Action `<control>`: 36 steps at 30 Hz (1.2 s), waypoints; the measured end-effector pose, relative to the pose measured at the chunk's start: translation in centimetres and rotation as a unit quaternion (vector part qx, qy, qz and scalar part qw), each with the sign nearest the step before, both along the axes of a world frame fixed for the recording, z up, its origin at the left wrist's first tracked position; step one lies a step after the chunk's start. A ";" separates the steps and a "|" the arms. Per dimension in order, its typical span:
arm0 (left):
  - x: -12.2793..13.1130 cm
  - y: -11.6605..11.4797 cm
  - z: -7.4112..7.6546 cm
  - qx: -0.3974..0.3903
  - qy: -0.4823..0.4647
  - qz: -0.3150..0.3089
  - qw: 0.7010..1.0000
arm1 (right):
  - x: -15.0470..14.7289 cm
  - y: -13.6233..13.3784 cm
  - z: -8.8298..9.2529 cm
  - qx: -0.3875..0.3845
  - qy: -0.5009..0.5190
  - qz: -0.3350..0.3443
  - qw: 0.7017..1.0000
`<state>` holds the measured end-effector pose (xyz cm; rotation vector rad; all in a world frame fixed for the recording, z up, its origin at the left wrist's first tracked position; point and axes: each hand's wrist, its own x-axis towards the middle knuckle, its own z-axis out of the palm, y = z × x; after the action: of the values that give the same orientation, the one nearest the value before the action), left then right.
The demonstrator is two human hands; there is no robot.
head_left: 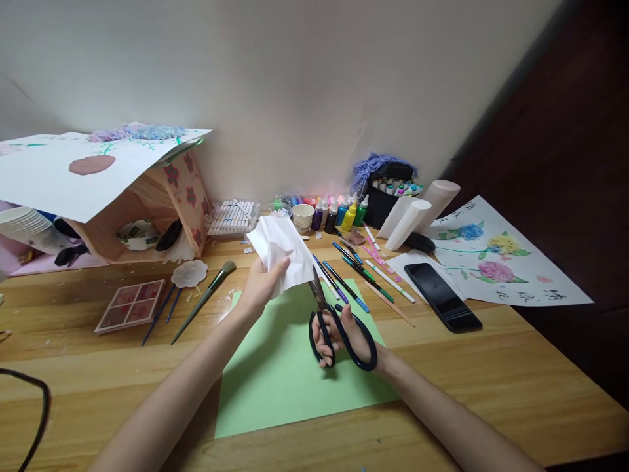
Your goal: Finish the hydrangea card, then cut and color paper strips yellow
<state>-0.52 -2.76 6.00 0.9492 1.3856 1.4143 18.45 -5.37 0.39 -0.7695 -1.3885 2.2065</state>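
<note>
Cutting stage: seemingly at or just before a snip, judging by how the blades meet the sheet's edge; no finished cut can be made out.
White thin crinkled sheet (281, 244): raised above the far part of the pale green rectangular paper (280, 387), which lies flat on the wood-grained table (93, 400).
Left hand (263, 282): pinching the white sheet near its lower left side, thumb on top.
Right hand (360, 335): holding the dark metal scissors with large black looped handles (320, 304), fingers through the loops.
Scissor blades: pointing away from the person, tips at the sheet's right edge; whether they touch it or pass behind it, I cannot tell.
Next snip: would call for the left hand to keep the limp sheet taut, the right to part the blades around the edge, and fingers clear of the line.
Hidden by the sheet: most left fingers, and whether it is folded or layered.
Hidden by the handles: parts of the right fingers.
Cut off at left: the stacked white paper cups (29, 228) and the black cable (46, 393).
Hard to make out: small colourful items (310, 200) behind the white paper cup (303, 217).
</note>
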 end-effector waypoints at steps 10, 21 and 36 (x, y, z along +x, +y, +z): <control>0.0 0.3 -0.6 -0.014 -0.022 0.008 1.000 | -0.2 0.2 -0.5 -0.008 0.019 -0.004 1.000; 0.2 0.3 -0.8 -0.024 -0.018 0.008 1.000 | -0.4 0.1 0.0 0.003 -0.005 -0.032 0.999; -0.2 0.5 -1.2 -0.017 -0.005 0.001 1.000 | -0.4 -0.3 -0.7 0.029 -0.020 -0.081 0.996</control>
<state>-0.75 -2.26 4.83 0.9177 1.3985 1.3916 18.03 -5.69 -0.31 -0.8792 -1.3516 2.0286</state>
